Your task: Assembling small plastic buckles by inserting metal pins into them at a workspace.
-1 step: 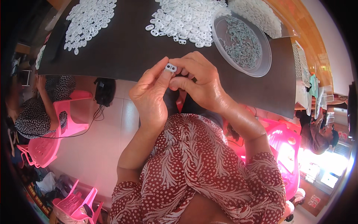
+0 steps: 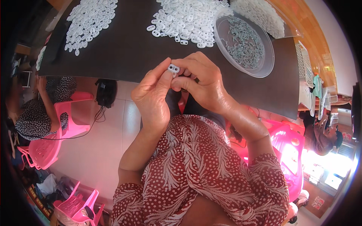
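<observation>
Between my hands, just past the near edge of the dark table, is a small white plastic piece with two round holes. My left hand pinches it between thumb and forefinger. Close against its right side, my right hand has its fingers curled in, with thumb and forefinger at the piece. Whether a smaller part sits in the right fingertips is hidden. Beyond my hands lies a large heap of white oval two-hole pieces. Right of it, a round clear plastic tub holds many small grey-green parts, which look like screws.
Another pile of white oval pieces lies on the far left of the dark table. A clear tray of whitish small parts stands at the far right. Pink plastic chairs and a seated person are at the left.
My left thumb has shifted slightly down, so more of the white piece shows between the fingertips. Everything else looks the same.
</observation>
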Demonstrator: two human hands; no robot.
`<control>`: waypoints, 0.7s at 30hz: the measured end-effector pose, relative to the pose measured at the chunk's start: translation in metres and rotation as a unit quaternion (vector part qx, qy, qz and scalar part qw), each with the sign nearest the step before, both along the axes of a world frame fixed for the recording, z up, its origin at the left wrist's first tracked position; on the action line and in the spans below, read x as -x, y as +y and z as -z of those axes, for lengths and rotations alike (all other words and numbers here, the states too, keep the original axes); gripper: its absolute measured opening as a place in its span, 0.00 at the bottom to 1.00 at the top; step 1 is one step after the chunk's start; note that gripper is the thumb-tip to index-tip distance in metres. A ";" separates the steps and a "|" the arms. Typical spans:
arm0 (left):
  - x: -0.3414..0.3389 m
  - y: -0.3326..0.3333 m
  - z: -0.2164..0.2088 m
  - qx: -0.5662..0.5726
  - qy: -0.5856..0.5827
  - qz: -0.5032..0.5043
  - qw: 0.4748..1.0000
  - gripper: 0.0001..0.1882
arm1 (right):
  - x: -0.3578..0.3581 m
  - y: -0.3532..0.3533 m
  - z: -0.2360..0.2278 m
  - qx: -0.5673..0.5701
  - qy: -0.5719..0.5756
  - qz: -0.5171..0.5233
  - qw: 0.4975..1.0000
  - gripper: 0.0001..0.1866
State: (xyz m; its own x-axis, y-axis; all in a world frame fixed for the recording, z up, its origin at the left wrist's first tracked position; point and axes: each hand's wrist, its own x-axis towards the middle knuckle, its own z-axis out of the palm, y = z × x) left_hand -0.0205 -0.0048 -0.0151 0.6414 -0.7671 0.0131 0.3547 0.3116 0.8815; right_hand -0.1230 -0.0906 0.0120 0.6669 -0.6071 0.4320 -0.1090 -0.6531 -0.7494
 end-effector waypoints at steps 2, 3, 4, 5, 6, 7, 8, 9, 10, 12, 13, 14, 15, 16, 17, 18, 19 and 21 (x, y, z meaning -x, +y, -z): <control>0.002 0.001 0.000 0.031 0.003 0.026 0.999 0.13 | 0.002 -0.001 0.002 0.007 -0.012 0.015 1.000 0.16; 0.003 0.001 0.000 0.032 0.002 0.028 0.999 0.13 | 0.003 -0.001 0.003 0.004 -0.019 0.016 1.000 0.16; 0.004 0.000 -0.001 0.033 0.007 0.032 0.999 0.13 | 0.004 -0.002 0.003 0.001 -0.026 0.016 1.000 0.16; 0.004 0.000 -0.002 0.035 0.011 0.036 0.999 0.13 | 0.005 -0.002 0.003 0.001 -0.027 0.018 0.999 0.16; 0.005 0.000 -0.003 0.035 0.010 0.038 0.999 0.13 | 0.006 -0.001 0.003 -0.003 -0.029 0.021 0.999 0.16; 0.007 0.000 -0.004 0.031 0.008 0.032 0.999 0.13 | 0.007 -0.001 0.003 -0.007 -0.030 0.023 0.999 0.16; 0.008 0.000 -0.005 0.027 0.006 0.026 0.999 0.12 | 0.008 0.001 0.003 -0.007 -0.031 0.025 0.999 0.16; 0.009 0.000 -0.005 0.027 0.005 0.028 0.999 0.12 | 0.008 0.002 0.003 -0.023 -0.040 0.032 0.998 0.16; 0.010 0.000 -0.005 0.027 -0.004 0.022 0.999 0.12 | 0.008 0.004 0.003 -0.038 -0.049 0.038 0.997 0.16; 0.011 0.000 -0.006 0.028 -0.015 0.017 0.999 0.12 | 0.010 0.005 0.001 -0.035 -0.050 0.037 0.997 0.16; 0.011 0.001 -0.008 0.033 -0.017 0.023 0.999 0.12 | 0.011 0.005 0.000 -0.032 -0.049 0.033 0.998 0.16; 0.011 0.001 -0.009 0.038 -0.020 0.030 0.999 0.13 | 0.011 0.005 0.000 -0.031 -0.051 0.034 0.998 0.16; 0.012 0.001 -0.009 0.039 -0.021 0.031 0.999 0.13 | 0.012 0.005 0.001 -0.026 -0.058 0.036 0.997 0.15; 0.012 0.001 -0.010 0.040 -0.034 0.037 0.998 0.13 | 0.012 0.005 0.001 -0.020 -0.066 0.037 0.997 0.15; 0.012 0.000 -0.009 0.041 -0.047 0.043 0.997 0.14 | 0.012 0.005 0.001 -0.019 -0.067 0.038 0.997 0.15; 0.011 0.000 -0.008 0.042 -0.048 0.044 0.997 0.14 | 0.013 0.005 0.001 -0.005 -0.068 0.038 0.997 0.15; 0.010 0.001 -0.006 0.049 -0.078 0.040 0.995 0.14 | 0.013 0.005 0.000 0.009 -0.068 0.039 0.997 0.14; 0.011 0.001 -0.003 0.056 -0.107 0.037 0.992 0.14 | 0.014 0.006 0.001 0.027 -0.068 0.036 0.997 0.15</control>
State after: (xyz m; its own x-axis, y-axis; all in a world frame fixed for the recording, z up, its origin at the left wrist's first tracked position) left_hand -0.0314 -0.0039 -0.0126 0.5567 -0.7982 0.2303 0.1886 0.3914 0.9007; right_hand -0.1370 -0.0844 0.0112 0.5557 -0.6244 0.5490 -0.0566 -0.6872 -0.7243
